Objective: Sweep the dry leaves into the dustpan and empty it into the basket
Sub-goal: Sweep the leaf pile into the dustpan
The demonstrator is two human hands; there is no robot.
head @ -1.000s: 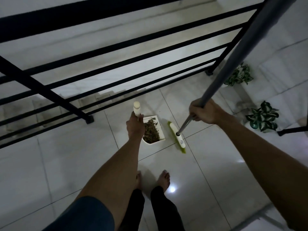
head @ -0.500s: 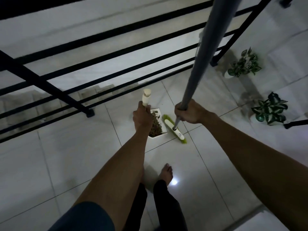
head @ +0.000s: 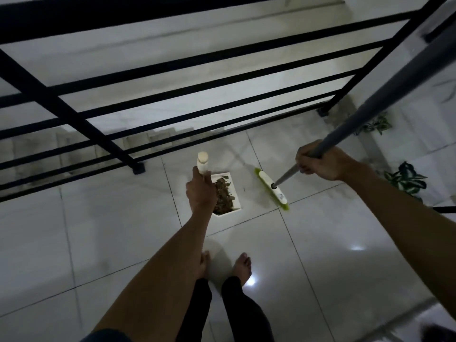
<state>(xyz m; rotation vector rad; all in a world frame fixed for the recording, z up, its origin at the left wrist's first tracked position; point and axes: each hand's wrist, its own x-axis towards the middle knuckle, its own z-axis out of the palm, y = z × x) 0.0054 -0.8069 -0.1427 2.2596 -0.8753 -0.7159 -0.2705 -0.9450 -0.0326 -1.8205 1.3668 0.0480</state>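
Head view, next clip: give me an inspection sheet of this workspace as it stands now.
Surface: glossy pale tiled floor with a light reflection.
Job's things: white rectangular dustpan holding dry brown leaves; green-bristled broom head on a grey pole, apart from the dustpan; no basket seen.
Clutter: nothing seen.
Grippers: left hand grips the dustpan's upright cream handle; right hand grips the pole.
Cables: nothing seen.
Surroundings: black metal railing ahead, steps beyond it, potted green plants at right, bare feet below.
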